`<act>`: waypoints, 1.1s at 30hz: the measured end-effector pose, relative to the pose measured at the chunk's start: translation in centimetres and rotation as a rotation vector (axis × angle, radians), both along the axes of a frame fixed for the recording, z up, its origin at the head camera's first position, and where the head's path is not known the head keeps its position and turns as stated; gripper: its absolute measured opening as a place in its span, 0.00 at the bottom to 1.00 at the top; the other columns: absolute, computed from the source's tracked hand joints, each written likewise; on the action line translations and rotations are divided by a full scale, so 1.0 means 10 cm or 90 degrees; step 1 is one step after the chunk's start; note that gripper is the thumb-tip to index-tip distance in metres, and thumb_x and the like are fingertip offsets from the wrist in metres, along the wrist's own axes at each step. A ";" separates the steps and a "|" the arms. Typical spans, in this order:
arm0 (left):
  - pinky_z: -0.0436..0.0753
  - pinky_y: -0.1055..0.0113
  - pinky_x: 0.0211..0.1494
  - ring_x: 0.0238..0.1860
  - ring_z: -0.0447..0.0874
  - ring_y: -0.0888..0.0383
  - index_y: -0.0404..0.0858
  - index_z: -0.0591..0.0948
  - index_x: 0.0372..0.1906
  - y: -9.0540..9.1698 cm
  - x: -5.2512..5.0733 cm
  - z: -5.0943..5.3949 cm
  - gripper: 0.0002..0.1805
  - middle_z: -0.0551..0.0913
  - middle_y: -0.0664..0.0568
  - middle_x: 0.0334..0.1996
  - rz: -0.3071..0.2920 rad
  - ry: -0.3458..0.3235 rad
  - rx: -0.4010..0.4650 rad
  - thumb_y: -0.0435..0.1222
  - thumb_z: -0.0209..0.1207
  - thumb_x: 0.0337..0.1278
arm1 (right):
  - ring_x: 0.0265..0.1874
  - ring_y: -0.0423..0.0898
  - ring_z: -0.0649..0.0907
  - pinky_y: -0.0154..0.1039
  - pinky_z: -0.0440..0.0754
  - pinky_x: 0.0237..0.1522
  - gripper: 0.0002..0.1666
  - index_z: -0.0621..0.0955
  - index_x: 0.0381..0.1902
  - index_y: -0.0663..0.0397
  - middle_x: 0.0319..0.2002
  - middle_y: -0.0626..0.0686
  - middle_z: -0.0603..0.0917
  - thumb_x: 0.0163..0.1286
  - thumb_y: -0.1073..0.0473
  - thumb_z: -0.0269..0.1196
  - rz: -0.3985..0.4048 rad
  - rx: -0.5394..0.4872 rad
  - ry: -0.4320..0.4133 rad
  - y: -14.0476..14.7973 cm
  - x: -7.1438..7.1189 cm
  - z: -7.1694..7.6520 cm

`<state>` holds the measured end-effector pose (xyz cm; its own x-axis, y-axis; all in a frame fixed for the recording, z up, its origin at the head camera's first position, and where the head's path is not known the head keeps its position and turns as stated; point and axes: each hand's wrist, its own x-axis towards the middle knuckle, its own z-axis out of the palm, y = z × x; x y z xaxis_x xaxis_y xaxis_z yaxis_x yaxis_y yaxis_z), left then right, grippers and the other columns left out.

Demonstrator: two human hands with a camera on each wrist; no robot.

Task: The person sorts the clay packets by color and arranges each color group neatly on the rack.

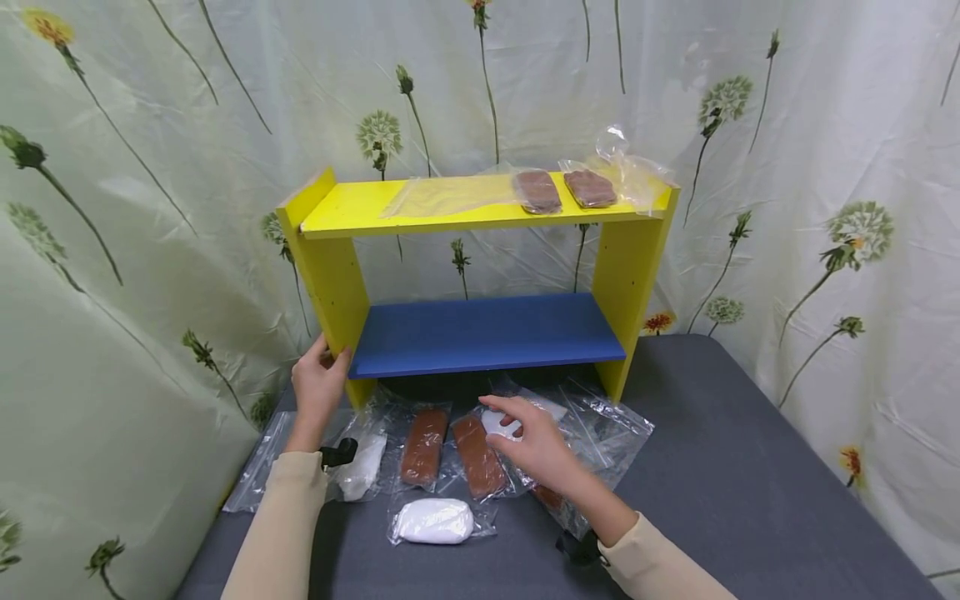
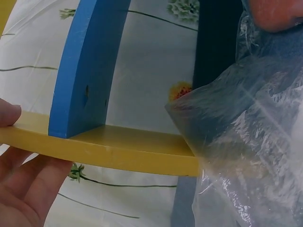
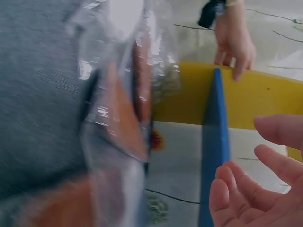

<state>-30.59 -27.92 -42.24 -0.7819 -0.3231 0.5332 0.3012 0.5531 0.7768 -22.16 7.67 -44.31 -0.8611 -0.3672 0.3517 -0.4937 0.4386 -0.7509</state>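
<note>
My left hand [image 1: 319, 382] grips the left side panel [image 2: 118, 153] of a small yellow shelf unit [image 1: 630, 267] with a blue lower board [image 1: 487, 333]. In the left wrist view the thumb lies on one face of the panel and the fingers on the other. My right hand [image 1: 536, 442] hovers over the bags before the unit, fingers loosely bent and nothing held. Beneath and beside it lie brown blocks in clear bags, one brown block [image 1: 480, 458] nearest and another brown block [image 1: 424, 446] to its left. A white block [image 1: 433, 522] in a bag lies closest to me.
Two bagged brown pieces, one left [image 1: 537, 192] and one right [image 1: 590, 188], lie on the yellow top board with loose clear film. A bagged white piece [image 1: 363, 467] is near my left wrist. The dark tabletop [image 1: 735, 467] extends right; a flowered curtain [image 1: 795, 167] hangs behind.
</note>
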 end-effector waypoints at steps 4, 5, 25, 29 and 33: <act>0.85 0.47 0.47 0.47 0.87 0.45 0.46 0.81 0.64 -0.01 -0.01 0.00 0.21 0.85 0.42 0.51 0.000 -0.002 0.002 0.38 0.63 0.67 | 0.47 0.52 0.81 0.42 0.81 0.39 0.34 0.76 0.69 0.40 0.56 0.52 0.81 0.66 0.59 0.70 0.013 0.039 -0.022 -0.04 0.00 -0.16; 0.85 0.49 0.46 0.47 0.87 0.45 0.46 0.81 0.64 -0.01 -0.01 0.00 0.21 0.84 0.43 0.51 0.000 -0.003 0.001 0.38 0.63 0.67 | 0.47 0.53 0.82 0.41 0.81 0.37 0.34 0.76 0.69 0.40 0.56 0.54 0.81 0.66 0.59 0.70 0.014 0.050 -0.026 -0.04 -0.02 -0.20; 0.83 0.69 0.39 0.45 0.88 0.45 0.44 0.82 0.62 -0.01 -0.01 -0.01 0.20 0.85 0.42 0.51 0.006 0.005 -0.003 0.36 0.64 0.67 | 0.29 0.42 0.73 0.38 0.72 0.25 0.46 0.79 0.66 0.44 0.39 0.49 0.77 0.48 0.43 0.80 -0.065 0.214 -0.013 -0.21 -0.02 -0.53; 0.86 0.54 0.43 0.45 0.88 0.45 0.44 0.82 0.63 -0.01 -0.02 -0.01 0.20 0.85 0.42 0.51 0.004 0.002 0.000 0.36 0.63 0.67 | 0.30 0.43 0.74 0.39 0.73 0.25 0.50 0.79 0.67 0.45 0.40 0.50 0.76 0.44 0.44 0.83 -0.078 0.245 -0.012 -0.25 -0.03 -0.55; 0.85 0.46 0.45 0.45 0.87 0.44 0.44 0.82 0.63 0.00 -0.01 -0.02 0.20 0.85 0.42 0.51 0.006 -0.004 0.002 0.37 0.63 0.67 | 0.30 0.45 0.76 0.41 0.75 0.27 0.52 0.79 0.67 0.46 0.39 0.51 0.75 0.40 0.47 0.85 -0.079 0.246 -0.009 -0.29 -0.03 -0.59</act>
<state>-30.71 -27.95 -42.40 -0.7818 -0.3320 0.5278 0.2915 0.5537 0.7800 -22.45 4.76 -50.17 -0.9109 -0.3629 0.1962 -0.4102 0.7453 -0.5257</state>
